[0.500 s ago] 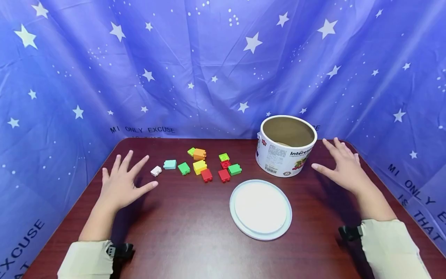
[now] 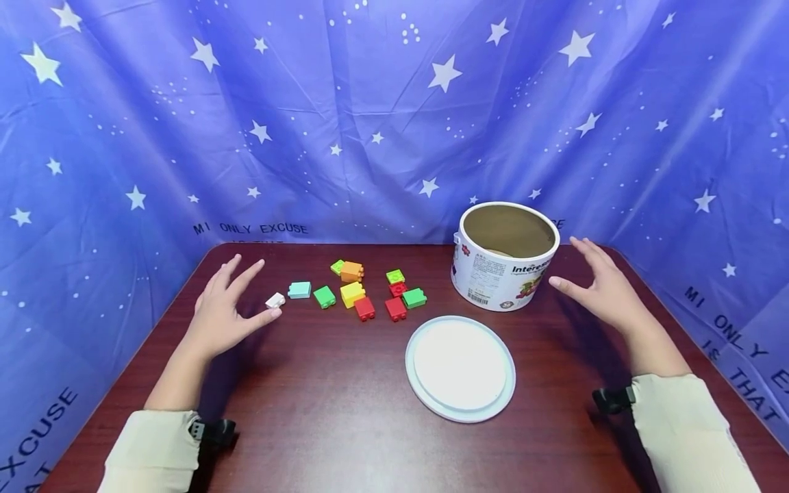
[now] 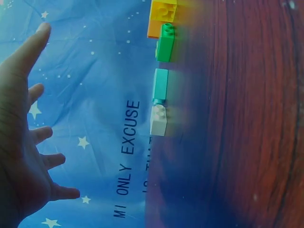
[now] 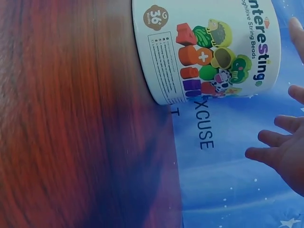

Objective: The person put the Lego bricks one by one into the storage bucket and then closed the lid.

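My left hand (image 2: 218,315) hovers over the table's left side, fingers spread and holding nothing. Its thumb tip overlaps the small white brick (image 2: 275,300) in the head view. To the right of that brick lie a light blue brick (image 2: 300,290) and a green brick (image 2: 324,297). Over on the right, my right hand (image 2: 607,291) is raised with its fingers extended, also holding nothing. Its thumb points at the side of a round white bucket (image 2: 493,281), which stands upright without a lid. The bucket's printed side (image 4: 209,57) fills the top of the right wrist view.
A round pale lid (image 2: 460,368) lies flat in front of the bucket. Mid-table are a yellow brick (image 2: 353,295), an orange brick (image 2: 352,272), red bricks (image 2: 396,308), another green brick (image 2: 414,298) and lime ones (image 2: 395,276). A starry blue curtain (image 2: 370,123) hangs behind the table.
The fingers of both hands have drawn closer together from a wider spread. Both forearms have shifted slightly. The bricks, bucket and lid lie as before.
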`<state>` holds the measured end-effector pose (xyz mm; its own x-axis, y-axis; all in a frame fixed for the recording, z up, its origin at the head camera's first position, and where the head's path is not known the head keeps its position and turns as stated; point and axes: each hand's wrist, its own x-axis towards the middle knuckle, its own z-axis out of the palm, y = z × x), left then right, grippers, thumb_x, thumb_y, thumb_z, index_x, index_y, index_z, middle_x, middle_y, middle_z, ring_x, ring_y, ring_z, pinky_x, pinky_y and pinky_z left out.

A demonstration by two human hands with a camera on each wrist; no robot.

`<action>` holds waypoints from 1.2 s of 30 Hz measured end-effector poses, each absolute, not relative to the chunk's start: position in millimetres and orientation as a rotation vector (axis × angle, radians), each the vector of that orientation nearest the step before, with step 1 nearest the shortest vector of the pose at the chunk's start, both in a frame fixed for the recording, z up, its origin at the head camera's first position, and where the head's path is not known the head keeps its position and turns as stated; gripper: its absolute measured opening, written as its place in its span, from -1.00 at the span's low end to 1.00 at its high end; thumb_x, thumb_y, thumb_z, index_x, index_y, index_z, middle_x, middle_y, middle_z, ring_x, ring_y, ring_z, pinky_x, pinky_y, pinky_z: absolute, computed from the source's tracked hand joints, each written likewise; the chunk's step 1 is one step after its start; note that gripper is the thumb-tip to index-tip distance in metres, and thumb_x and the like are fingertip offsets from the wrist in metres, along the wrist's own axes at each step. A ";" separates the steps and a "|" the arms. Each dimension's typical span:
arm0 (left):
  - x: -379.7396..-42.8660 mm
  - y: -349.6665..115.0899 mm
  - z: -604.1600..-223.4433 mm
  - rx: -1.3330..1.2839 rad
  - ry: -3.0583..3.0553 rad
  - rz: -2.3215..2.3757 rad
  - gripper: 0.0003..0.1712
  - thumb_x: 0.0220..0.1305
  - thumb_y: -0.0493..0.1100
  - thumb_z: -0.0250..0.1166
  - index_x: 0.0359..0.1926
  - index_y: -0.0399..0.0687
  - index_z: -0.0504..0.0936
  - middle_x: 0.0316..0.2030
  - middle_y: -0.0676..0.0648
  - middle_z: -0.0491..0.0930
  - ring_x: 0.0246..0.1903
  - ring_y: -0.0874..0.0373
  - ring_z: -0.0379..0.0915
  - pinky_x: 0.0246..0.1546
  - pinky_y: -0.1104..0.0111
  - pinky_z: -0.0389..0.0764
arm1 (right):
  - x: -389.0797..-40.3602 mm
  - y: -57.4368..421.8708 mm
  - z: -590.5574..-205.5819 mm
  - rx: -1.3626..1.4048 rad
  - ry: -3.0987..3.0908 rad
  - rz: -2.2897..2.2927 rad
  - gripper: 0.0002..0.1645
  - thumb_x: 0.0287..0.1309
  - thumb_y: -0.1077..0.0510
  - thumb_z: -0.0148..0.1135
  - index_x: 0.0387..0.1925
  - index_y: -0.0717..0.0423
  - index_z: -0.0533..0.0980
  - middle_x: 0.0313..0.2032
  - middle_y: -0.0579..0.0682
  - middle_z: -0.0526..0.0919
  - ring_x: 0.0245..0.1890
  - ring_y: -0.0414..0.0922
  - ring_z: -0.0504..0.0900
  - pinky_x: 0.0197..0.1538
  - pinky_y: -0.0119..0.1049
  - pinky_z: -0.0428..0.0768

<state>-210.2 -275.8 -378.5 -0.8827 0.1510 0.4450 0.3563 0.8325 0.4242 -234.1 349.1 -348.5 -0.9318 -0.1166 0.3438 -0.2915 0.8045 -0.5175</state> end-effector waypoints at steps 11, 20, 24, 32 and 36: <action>-226.4 -285.7 -384.4 -0.388 -2.543 -1.016 0.03 -0.10 -0.04 0.59 0.43 0.25 0.31 0.43 -0.24 0.09 0.39 -0.29 -0.07 0.17 -0.38 0.06 | -252.6 345.5 -346.6 0.338 -2.583 1.007 -0.04 0.15 0.05 0.38 0.47 0.19 0.12 0.41 0.36 0.10 0.40 0.31 0.07 0.16 0.38 0.27; -233.7 -297.1 -393.8 -0.382 -2.580 -1.071 0.08 -0.14 -0.04 0.62 0.44 0.14 0.30 0.37 -0.30 0.16 0.35 -0.26 0.03 0.18 -0.34 0.12 | -262.6 341.9 -343.3 0.272 -2.630 1.138 0.02 0.15 0.02 0.38 0.51 0.08 0.05 0.40 0.33 0.17 0.24 0.40 0.31 0.12 0.30 0.37; -236.8 -300.5 -396.8 -0.366 -2.613 -1.088 0.07 -0.11 0.01 0.61 0.45 0.13 0.29 0.35 -0.30 0.21 0.34 -0.26 0.05 0.18 -0.34 0.14 | -266.3 341.2 -343.1 0.260 -2.637 1.175 0.02 0.16 0.02 0.37 0.51 0.09 0.04 0.38 0.32 0.22 0.26 0.35 0.31 0.16 0.25 0.36; -244.2 -304.4 -404.8 -0.356 -2.680 -1.080 0.05 -0.11 0.03 0.60 0.42 0.00 0.33 0.31 -0.34 0.25 0.29 -0.28 0.15 0.18 -0.25 0.22 | -276.3 341.4 -345.1 0.256 -2.652 1.288 -0.01 0.23 0.06 0.31 0.52 0.12 -0.02 0.42 0.30 0.13 0.29 0.32 0.29 0.11 -0.27 0.48; -248.9 -305.8 -408.9 -0.359 -2.698 -1.203 0.06 -0.09 -0.04 0.60 0.43 -0.08 0.29 0.31 -0.36 0.25 0.23 -0.34 0.24 0.15 -0.20 0.34 | -280.2 341.7 -347.3 0.272 -2.650 1.294 -0.02 0.22 0.08 0.31 0.51 0.17 0.00 0.37 0.35 0.20 0.16 0.15 0.42 -0.13 -0.63 0.39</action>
